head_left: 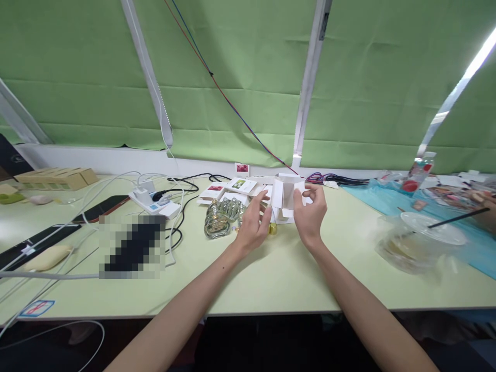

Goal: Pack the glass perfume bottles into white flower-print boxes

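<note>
A small white cardboard box (288,195) stands with its flaps open toward me, and my right hand (312,213) grips its right side between thumb and fingers. My left hand (253,221) hovers to the left of the box, fingers curved and apart, with nothing visible between them. Beside its fingertips sits a small round gold piece (273,228); whether it is joined to anything is hidden. Several clear glass containers (217,221) are clustered left of that hand, partly covered by it. Behind them lie small white printed boxes (241,185).
A power strip (149,204) with chargers and tangled cables fills the left, beside dark phones (105,207). Brown cartons (58,178) stand far left. At right are a lidded cup in a plastic bag (406,248), a blue sheet (372,199), a bottle (420,173) and another person's hand (484,201).
</note>
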`<action>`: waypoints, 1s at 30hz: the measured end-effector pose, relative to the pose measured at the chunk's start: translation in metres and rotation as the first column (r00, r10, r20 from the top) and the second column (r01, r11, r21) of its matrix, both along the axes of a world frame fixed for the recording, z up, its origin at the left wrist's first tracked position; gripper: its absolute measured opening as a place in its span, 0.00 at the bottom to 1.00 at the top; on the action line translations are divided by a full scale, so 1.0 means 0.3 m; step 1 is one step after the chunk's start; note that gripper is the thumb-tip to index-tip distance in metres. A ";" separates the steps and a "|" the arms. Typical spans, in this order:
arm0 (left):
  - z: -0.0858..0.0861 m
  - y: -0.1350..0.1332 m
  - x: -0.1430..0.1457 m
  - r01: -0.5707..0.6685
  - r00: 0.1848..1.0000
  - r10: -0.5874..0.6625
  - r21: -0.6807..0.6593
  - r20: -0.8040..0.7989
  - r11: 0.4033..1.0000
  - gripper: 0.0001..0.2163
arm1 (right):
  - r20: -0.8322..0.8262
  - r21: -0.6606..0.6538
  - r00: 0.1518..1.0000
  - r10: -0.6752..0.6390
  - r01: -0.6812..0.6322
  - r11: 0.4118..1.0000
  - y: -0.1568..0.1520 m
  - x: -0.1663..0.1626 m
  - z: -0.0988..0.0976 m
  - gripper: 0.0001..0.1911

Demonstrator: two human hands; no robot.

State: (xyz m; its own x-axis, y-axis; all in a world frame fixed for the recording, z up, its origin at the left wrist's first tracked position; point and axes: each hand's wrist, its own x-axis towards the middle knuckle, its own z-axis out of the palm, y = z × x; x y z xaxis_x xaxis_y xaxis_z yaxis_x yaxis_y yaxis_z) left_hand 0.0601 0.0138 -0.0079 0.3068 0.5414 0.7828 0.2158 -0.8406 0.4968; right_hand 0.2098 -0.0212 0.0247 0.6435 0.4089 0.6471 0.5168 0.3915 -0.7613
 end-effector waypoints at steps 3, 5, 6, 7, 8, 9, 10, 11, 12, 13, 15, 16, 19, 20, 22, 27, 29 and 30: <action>0.001 -0.005 0.003 0.039 0.998 -0.038 0.010 -0.053 0.999 0.26 | -0.047 0.001 0.998 0.044 -0.044 0.999 -0.002 -0.001 0.005 0.10; -0.001 -0.007 0.004 0.057 0.994 -0.056 0.013 -0.093 0.998 0.31 | -0.063 0.013 0.995 0.075 -0.074 0.997 -0.009 -0.007 0.013 0.10; -0.001 -0.008 0.003 0.061 0.992 -0.060 0.008 -0.110 0.998 0.32 | -0.066 0.016 0.994 0.088 -0.087 0.996 -0.013 -0.011 0.016 0.10; -0.001 -0.009 0.001 0.064 0.990 -0.065 -0.005 -0.122 0.998 0.34 | -0.068 0.018 0.993 0.101 -0.100 0.995 -0.017 -0.014 0.019 0.10; 0.000 -0.011 0.000 0.069 0.989 -0.071 -0.022 -0.130 0.997 0.35 | -0.067 0.016 0.991 0.114 -0.114 0.993 -0.020 -0.016 0.021 0.10; 0.001 -0.014 -0.003 0.076 0.987 -0.081 -0.043 -0.138 0.996 0.36 | -0.066 0.016 0.990 0.125 -0.124 0.992 -0.022 -0.018 0.022 0.10; 0.003 -0.018 -0.005 0.087 0.985 -0.096 -0.067 -0.145 0.994 0.37 | -0.064 0.015 0.989 0.136 -0.135 0.991 -0.023 -0.020 0.021 0.10; 0.006 -0.022 -0.007 0.099 0.982 -0.112 -0.091 -0.151 0.991 0.38 | -0.062 0.012 0.988 0.144 -0.144 0.990 -0.023 -0.020 0.020 0.10; 0.008 -0.026 -0.009 0.112 0.979 -0.129 -0.114 -0.159 0.987 0.39 | -0.057 0.008 0.987 0.152 -0.152 0.988 -0.023 -0.021 0.018 0.11; 0.010 -0.030 -0.010 0.123 0.976 -0.144 -0.136 -0.165 0.983 0.40 | -0.050 0.001 0.986 0.160 -0.160 0.987 -0.022 -0.021 0.016 0.11; 0.013 -0.035 -0.009 0.134 0.970 -0.165 -0.175 -0.177 0.976 0.43 | -0.035 -0.020 0.984 0.172 -0.173 0.985 -0.019 -0.022 0.013 0.12; 0.012 -0.035 -0.008 0.133 0.970 -0.167 -0.186 -0.176 0.973 0.43 | -0.025 -0.033 0.984 0.174 -0.175 0.984 -0.019 -0.024 0.012 0.12; 0.009 -0.029 -0.001 0.128 0.977 -0.156 -0.185 -0.146 0.974 0.43 | -0.001 -0.065 0.982 0.187 -0.187 0.980 -0.019 -0.028 0.009 0.14; 0.008 -0.026 0.001 0.126 0.979 -0.151 -0.174 -0.138 0.977 0.41 | 0.004 -0.073 0.980 0.201 -0.200 0.977 -0.020 -0.030 0.008 0.15; 0.007 -0.021 0.004 0.118 0.980 -0.139 -0.146 -0.142 0.982 0.35 | 0.007 -0.089 0.969 0.245 -0.244 0.966 -0.024 -0.032 0.008 0.17; 0.003 -0.019 0.011 0.090 0.983 -0.108 -0.128 -0.150 0.988 0.17 | 0.033 -0.138 0.931 0.364 -0.357 0.924 -0.035 -0.037 0.016 0.21; 0.002 -0.020 0.013 0.061 0.990 -0.082 -0.167 -0.118 0.984 0.13 | 0.058 -0.170 0.916 0.397 -0.383 0.908 -0.035 -0.035 0.021 0.21; 0.004 -0.021 0.014 0.042 0.993 -0.061 -0.187 -0.099 0.981 0.12 | 0.072 -0.179 0.913 0.401 -0.383 0.906 -0.034 -0.033 0.023 0.21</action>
State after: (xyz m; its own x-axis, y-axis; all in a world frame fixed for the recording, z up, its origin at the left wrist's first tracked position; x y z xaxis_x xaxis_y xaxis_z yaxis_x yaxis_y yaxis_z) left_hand 0.0644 0.0074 -0.0068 0.4122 0.6546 0.6338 0.2328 -0.7482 0.6214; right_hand 0.1999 -0.0315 0.0317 0.3422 0.7161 0.6084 0.4265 0.4586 -0.7796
